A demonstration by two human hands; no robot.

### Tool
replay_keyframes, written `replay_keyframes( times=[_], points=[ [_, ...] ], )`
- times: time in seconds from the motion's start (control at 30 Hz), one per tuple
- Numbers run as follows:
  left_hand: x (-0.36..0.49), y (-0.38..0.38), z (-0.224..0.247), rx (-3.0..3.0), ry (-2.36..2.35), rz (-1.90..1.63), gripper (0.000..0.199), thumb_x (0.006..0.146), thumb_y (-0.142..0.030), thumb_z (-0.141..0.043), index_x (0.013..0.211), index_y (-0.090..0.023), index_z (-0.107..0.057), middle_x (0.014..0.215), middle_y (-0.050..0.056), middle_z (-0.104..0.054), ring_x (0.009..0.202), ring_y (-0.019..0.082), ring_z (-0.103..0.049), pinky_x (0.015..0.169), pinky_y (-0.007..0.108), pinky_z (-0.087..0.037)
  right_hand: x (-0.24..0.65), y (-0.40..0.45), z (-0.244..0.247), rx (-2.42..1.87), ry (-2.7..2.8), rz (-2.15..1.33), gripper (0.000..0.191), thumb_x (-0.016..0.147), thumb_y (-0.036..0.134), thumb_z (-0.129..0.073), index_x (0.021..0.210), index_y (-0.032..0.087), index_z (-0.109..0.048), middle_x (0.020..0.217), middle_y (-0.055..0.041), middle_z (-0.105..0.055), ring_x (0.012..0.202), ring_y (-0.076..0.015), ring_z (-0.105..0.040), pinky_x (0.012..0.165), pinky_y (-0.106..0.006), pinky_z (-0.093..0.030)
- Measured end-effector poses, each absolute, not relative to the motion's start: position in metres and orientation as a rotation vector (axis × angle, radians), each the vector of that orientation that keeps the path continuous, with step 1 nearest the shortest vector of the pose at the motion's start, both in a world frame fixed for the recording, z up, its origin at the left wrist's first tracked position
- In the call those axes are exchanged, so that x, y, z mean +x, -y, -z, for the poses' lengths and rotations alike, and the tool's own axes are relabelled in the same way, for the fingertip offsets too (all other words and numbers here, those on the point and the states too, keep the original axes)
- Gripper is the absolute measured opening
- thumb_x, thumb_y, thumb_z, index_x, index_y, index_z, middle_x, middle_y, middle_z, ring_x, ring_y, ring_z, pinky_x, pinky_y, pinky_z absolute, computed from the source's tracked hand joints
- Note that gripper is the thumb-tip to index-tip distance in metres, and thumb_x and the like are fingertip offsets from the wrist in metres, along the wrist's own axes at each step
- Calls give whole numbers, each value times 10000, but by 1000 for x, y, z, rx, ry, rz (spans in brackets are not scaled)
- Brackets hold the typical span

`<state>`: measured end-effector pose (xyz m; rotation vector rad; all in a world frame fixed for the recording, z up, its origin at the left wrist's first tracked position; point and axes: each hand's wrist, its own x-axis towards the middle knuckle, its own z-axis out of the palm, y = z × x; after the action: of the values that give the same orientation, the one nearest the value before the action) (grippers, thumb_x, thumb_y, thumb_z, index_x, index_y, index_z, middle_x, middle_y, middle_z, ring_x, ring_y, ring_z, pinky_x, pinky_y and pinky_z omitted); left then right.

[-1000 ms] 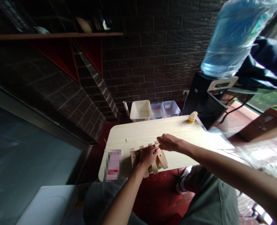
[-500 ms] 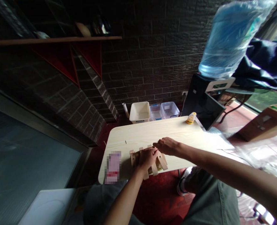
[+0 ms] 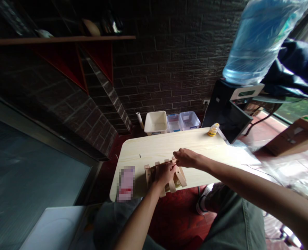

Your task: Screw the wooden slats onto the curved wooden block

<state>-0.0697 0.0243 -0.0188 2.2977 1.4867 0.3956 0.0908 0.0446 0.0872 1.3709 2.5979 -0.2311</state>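
A slatted wooden piece lies near the front edge of the pale table; its light slats have small dark holes. Something yellowish shows beneath its right end, too unclear to name. My left hand rests across the middle of the slats, fingers bent and closed on the piece. At the far right end of the slats, my right hand is closed in a pinch, close by the left fingertips. Whatever the right fingers hold is hidden.
On the table lie a short dark rod and a blurred-out pink item; a yellow-labelled bottle stands at the far right. Behind are a cream bin and clear bins. A water dispenser stands behind the right corner.
My right hand has shifted slightly right and its wrist has turned a little over the slats. My left hand stays on the wooden piece. The view has tilted slightly.
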Motion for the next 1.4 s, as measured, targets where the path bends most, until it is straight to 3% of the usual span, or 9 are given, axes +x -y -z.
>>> replay_keyframes(
  times=[0.17,0.33,0.53,1.17,1.4],
  points=[
    [-69,-23,18,2296,-1469,-425,246,915,-269,-488,769,-195,-673,737,28,-677,696,156,-604,668,258,-370,92,-39,-87,1453,-2564,242,303,865,265,-552,1101,86,-614,926,-165,-702,841,-249,-692,620,-266,-482],
    [-70,-21,20,2317,-1439,-516,275,930,-283,-463,746,-195,-648,747,20,-674,690,139,-589,676,250,-377,92,-35,-88,1234,-2689,153,313,859,170,-521,1161,139,-597,967,-142,-714,831,-234,-688,643,-285,-491],
    [-69,-22,21,2330,-1489,-463,291,928,-292,-467,696,-191,-611,700,16,-643,683,143,-579,675,254,-376,91,-36,-81,1146,-2736,72,270,916,114,-405,1078,143,-619,897,-127,-713,760,-209,-680,607,-281,-457],
    [-69,-25,25,2343,-1466,-458,260,931,-293,-485,816,-199,-699,713,31,-662,694,155,-604,680,259,-379,90,-49,-77,1283,-2685,169,299,869,242,-530,1081,55,-626,948,-185,-699,838,-257,-685,652,-291,-483],
    [-68,-24,22,2287,-1471,-470,272,940,-324,-474,914,-221,-724,722,30,-678,707,161,-618,703,266,-394,104,-52,-78,1288,-2648,240,294,852,265,-525,1075,102,-627,945,-155,-705,822,-241,-684,621,-275,-477]
  ],
)
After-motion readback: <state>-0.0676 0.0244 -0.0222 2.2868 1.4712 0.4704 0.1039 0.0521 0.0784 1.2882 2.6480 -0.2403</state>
